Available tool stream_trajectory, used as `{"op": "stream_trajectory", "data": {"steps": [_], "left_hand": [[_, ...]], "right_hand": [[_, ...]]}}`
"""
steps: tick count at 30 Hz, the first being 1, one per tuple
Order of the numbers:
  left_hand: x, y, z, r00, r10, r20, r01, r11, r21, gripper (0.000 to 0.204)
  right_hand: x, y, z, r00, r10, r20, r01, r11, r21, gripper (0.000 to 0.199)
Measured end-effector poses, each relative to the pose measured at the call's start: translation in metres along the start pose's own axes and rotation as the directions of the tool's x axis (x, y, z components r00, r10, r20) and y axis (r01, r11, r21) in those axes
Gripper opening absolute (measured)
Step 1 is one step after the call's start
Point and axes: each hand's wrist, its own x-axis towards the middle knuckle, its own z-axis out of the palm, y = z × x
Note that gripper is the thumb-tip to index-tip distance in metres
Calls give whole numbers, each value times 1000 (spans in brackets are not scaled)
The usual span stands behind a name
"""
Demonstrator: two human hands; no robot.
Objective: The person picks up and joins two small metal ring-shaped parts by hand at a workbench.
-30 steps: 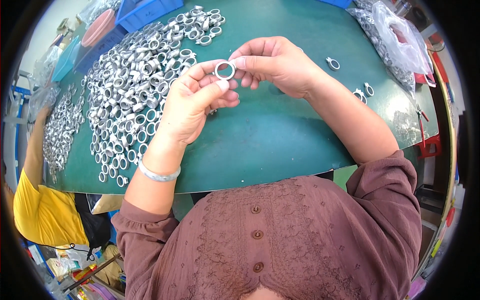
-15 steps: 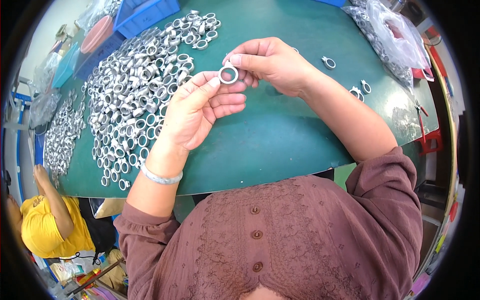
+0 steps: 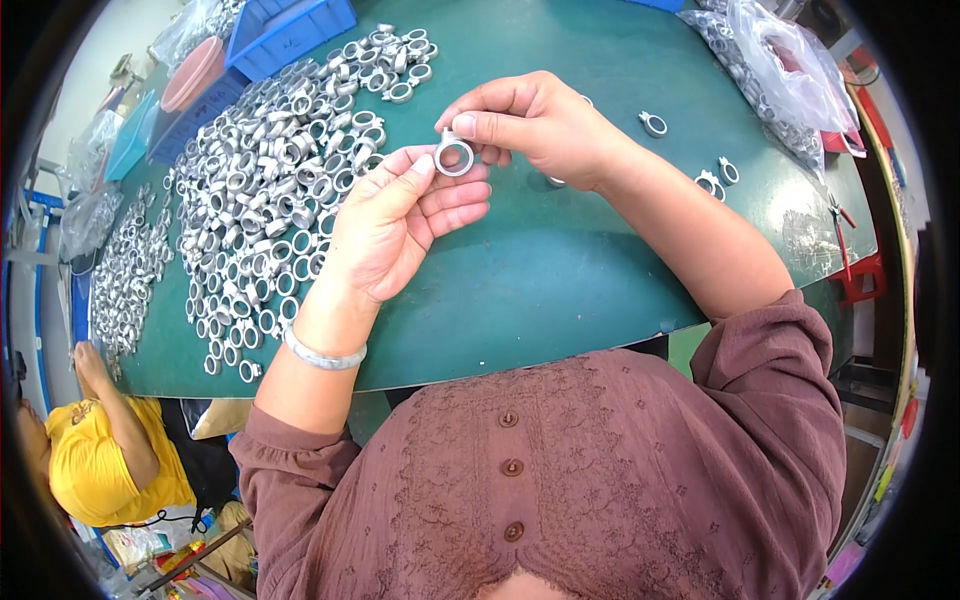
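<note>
Metal ring (image 3: 453,156) sits pinched between both hands above the tabletop's (image 3: 560,270) middle, its opening facing up; right hand (image 3: 540,125) grips its top edge, left hand (image 3: 400,225) supports underneath, ring pile (image 3: 270,190) leftward.

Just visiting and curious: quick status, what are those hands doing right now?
Left hand and right hand both pinch one silver ring above the green table. Big pile of rings lies left. Nothing in the way.
</note>
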Motion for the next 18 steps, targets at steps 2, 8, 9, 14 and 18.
{"op": "stream_trajectory", "data": {"steps": [2, 8, 9, 14, 18], "left_hand": [[0, 0, 0, 1000, 2, 1, -2, 1000, -7, 26], [1, 0, 1, 1000, -6, -27, 5, 999, -35, 21], [1, 0, 1, 1000, -7, -27, 6, 999, -35, 21], [1, -1, 0, 1000, -15, -9, 15, 998, -59, 21], [0, 0, 0, 1000, -20, 8, 21, 998, -57, 22]], "right_hand": [[0, 0, 0, 1000, -8, -4, 8, 1000, -14, 19], [-2, -1, 0, 998, -54, -11, 54, 998, -40, 20], [-2, -1, 0, 998, -60, -12, 59, 997, -52, 21], [-2, -1, -1, 998, -62, -12, 61, 995, -73, 21], [-2, -1, -2, 999, -34, -11, 33, 996, -86, 20]]}}
